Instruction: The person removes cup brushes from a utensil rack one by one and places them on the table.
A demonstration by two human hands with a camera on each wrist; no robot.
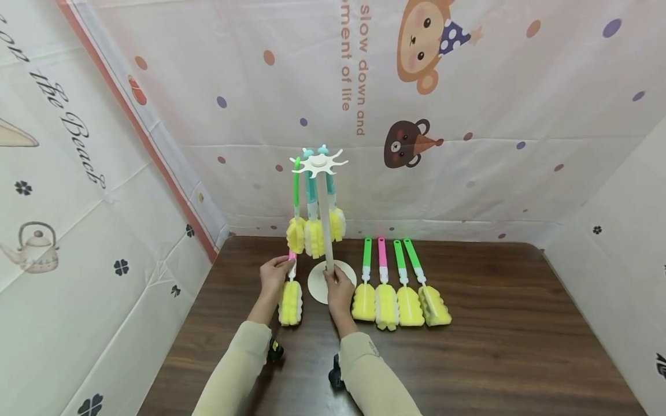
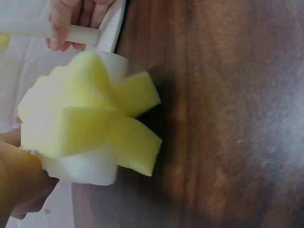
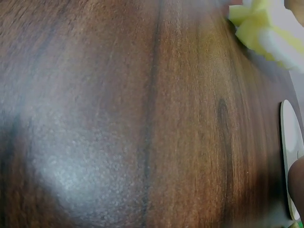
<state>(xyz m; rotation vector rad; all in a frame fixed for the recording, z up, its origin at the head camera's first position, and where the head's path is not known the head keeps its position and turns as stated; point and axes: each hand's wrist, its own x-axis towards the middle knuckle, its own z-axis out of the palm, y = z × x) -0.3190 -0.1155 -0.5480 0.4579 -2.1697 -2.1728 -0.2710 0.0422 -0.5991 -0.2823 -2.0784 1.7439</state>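
My left hand [image 1: 274,277] pinches the pink handle of a sponge brush [image 1: 290,303] with a yellow and white head. In the left wrist view that sponge head [image 2: 88,118] fills the middle, over the table. My right hand [image 1: 340,289] grips the foot of the pole of a white hanging rack [image 1: 325,219], just above its round base [image 1: 315,283]. From the rack's hooked top hang a green-handled sponge brush [image 1: 296,234] and two teal-handled ones, a nearer one [image 1: 314,237] and another partly behind the pole [image 1: 337,224].
Several sponge brushes lie in a row right of the rack: a green-handled one [image 1: 364,301], a pink-handled one [image 1: 386,306] and more green ones, the outermost brush [image 1: 434,305] slanted. A printed cloth [image 1: 468,190] hangs behind the dark wooden table [image 1: 499,346].
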